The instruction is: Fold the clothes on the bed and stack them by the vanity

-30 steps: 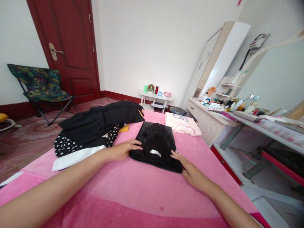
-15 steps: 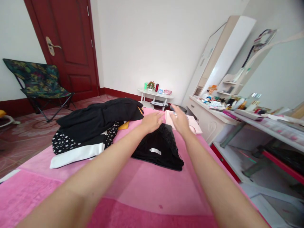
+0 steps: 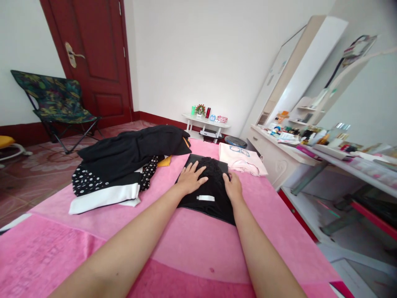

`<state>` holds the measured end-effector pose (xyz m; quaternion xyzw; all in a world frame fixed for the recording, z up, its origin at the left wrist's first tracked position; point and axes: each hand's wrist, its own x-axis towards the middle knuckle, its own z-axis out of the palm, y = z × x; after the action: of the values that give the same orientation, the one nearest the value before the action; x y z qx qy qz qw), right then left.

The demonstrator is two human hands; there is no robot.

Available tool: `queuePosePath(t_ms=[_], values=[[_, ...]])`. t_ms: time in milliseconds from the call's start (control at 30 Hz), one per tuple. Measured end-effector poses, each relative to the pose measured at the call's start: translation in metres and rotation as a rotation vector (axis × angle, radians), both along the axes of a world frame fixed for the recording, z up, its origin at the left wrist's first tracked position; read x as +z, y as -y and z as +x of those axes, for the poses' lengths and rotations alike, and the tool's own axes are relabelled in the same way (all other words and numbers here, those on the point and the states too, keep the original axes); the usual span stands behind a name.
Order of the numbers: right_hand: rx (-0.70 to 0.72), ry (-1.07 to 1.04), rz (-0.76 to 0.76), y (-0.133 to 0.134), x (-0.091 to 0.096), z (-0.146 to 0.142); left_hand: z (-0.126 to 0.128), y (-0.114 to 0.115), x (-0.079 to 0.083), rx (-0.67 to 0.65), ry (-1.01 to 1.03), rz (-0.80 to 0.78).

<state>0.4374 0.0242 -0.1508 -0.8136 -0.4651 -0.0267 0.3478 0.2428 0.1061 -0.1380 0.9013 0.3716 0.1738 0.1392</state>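
Observation:
A folded black lace garment [image 3: 208,203] with a small white label lies on the pink blanket [image 3: 192,244] in front of me. My left hand [image 3: 191,179] lies flat on its left half, fingers spread. On the garment's right side rests my right hand [image 3: 232,186], palm down, its fingers stretched towards the far edge. Neither hand holds anything. A folded pale pink shirt [image 3: 240,159] sits just beyond the black garment to the right.
A heap of clothes, black [image 3: 133,147] over black-and-white dotted fabric [image 3: 93,182], lies at left. Right of the bed stands a cluttered white dresser [image 3: 279,145] with a mirror. A folding chair [image 3: 54,107] and a red door [image 3: 93,58] stand at back left; a small white table [image 3: 206,124] is by the far wall.
A second ago both hands held the garment's near corners. They then lifted and reached over its far end, and have now come down flat on the folded garment.

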Motion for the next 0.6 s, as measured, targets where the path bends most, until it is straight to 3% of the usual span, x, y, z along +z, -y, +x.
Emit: queuePosePath(t_ms=[133,367,467,600], values=[[-0.123,-0.045,-0.098,0.008,0.003,0.004,-0.001,-0.002,0.001,0.035,0.033,0.024],[-0.117,-0.103,-0.274,0.012,0.017,0.014,-0.014,-0.010,0.030,0.435,-0.038,-0.067],[-0.063,-0.107,-0.308,0.012,0.018,0.025,-0.025,-0.019,0.040,0.437,-0.127,-0.127],[-0.017,-0.103,-0.323,0.014,0.014,0.036,-0.034,-0.030,0.041,0.377,-0.201,-0.205]])
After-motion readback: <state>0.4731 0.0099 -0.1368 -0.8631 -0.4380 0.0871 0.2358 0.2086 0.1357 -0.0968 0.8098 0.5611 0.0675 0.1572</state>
